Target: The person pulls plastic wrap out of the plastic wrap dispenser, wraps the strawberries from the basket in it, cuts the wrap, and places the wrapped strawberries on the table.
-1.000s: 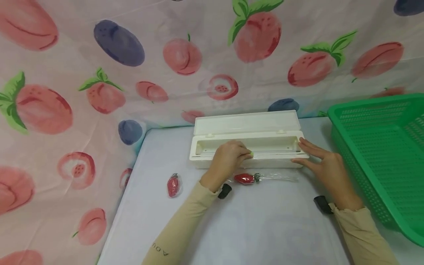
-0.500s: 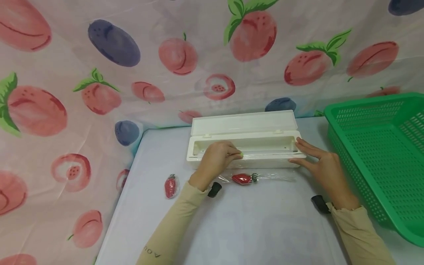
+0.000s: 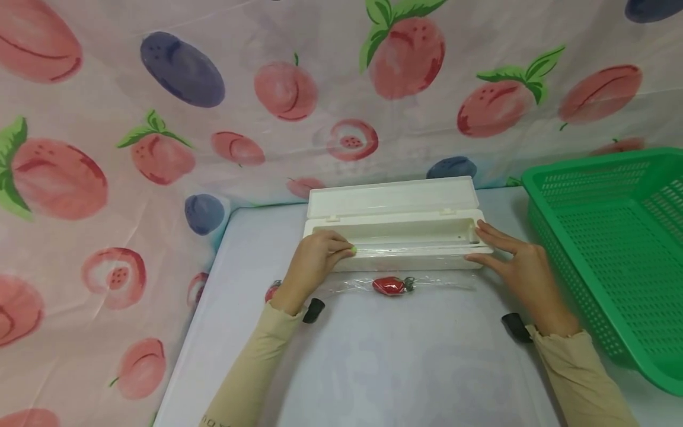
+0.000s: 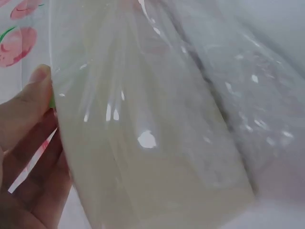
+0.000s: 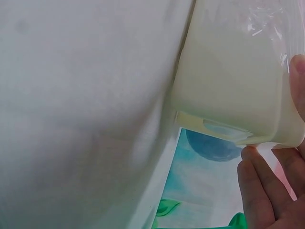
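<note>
A long white dispenser box (image 3: 405, 237) lies open on the table, its lid (image 3: 392, 198) folded back. My left hand (image 3: 320, 258) is at the left end of the box's front edge, with fingers curled and pinching a small green slider (image 3: 353, 251). My right hand (image 3: 512, 261) rests with straight fingers against the box's right end (image 5: 238, 81). In front of the box lies a red strawberry (image 3: 388, 286) under a strip of clear film (image 3: 443, 283). In the left wrist view, clear film (image 4: 157, 119) fills the frame next to my thumb (image 4: 28, 105).
A second wrapped strawberry (image 3: 271, 290) peeks out beside my left wrist. A green mesh basket (image 3: 613, 237) stands at the right edge of the table (image 3: 400, 367). A fruit-print cloth (image 3: 160, 118) hangs behind and to the left.
My left hand has slid the green slider leftward along the box's front edge, from the middle to the left end. It now partly hides the left strawberry. My right hand has stayed put.
</note>
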